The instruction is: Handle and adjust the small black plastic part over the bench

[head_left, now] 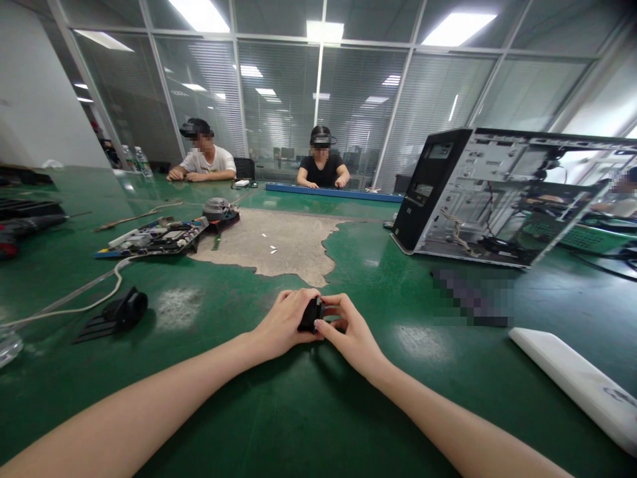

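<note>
Between both hands is a small black block-shaped part (pixel 309 315); its exact kind does not show. My left hand (pixel 283 325) is closed around it from the left, thumb along the near side. From the right, the thumb and fingers of my right hand (pixel 352 333) pinch the same part at its right end. The hands are just above or resting on the green table (pixel 318 411); I cannot tell which. Some of the part is hidden behind the fingers.
An opened computer case (pixel 438 192) stands at right, with a white slab-like object (pixel 572 378) nearer. To the left lie a circuit board (pixel 164 236), a fan-like cooler (pixel 219 209), a black duct piece (pixel 122 312) and a cable (pixel 118 275). Two people sit across the table.
</note>
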A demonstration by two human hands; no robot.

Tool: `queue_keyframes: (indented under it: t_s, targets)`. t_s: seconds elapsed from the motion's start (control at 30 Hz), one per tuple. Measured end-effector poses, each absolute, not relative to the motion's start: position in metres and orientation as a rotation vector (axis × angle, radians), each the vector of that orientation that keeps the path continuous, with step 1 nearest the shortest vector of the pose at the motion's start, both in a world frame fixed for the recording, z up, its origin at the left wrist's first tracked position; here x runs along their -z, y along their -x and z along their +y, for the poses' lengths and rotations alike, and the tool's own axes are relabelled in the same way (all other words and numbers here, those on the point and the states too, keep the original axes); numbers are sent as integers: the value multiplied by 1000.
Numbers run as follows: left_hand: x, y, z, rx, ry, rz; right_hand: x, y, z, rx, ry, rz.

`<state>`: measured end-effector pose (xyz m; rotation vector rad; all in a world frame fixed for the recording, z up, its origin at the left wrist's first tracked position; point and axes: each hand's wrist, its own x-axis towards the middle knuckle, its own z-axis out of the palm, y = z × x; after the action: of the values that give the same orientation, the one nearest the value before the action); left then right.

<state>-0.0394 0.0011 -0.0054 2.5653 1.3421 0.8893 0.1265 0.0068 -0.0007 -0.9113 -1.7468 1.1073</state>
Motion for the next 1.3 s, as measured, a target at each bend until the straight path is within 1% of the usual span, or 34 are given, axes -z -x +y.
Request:
queue_keyframes:
  t_s: [0.13,0.3,0.53,0.63,0.87,1.03,1.3]
  targets:
    - [6,40,2,-893,-2556,1362,2,-131,12,-1085,1010,-1614]
    - [7,40,2,-900,-2568,1340,4,-129,22,-1356,951,-1641]
    - [5,39,-1,-892,-2621,1322,-6,-132,36,-1514,884,-1800]
    - [5,39,-1,-893,-2627,1317,-6,-133,35,-1485,836,-1822]
    - [5,40,-1,-870,-2634,1352,2,-131,18,-1287,781,-1863]
    - [6,40,0,-860,-2633,1365,9,-126,21,-1266,831,-1797]
    - [3,40,-2,-838,-2658,1351,6,-127,17,-1214,803,-1895]
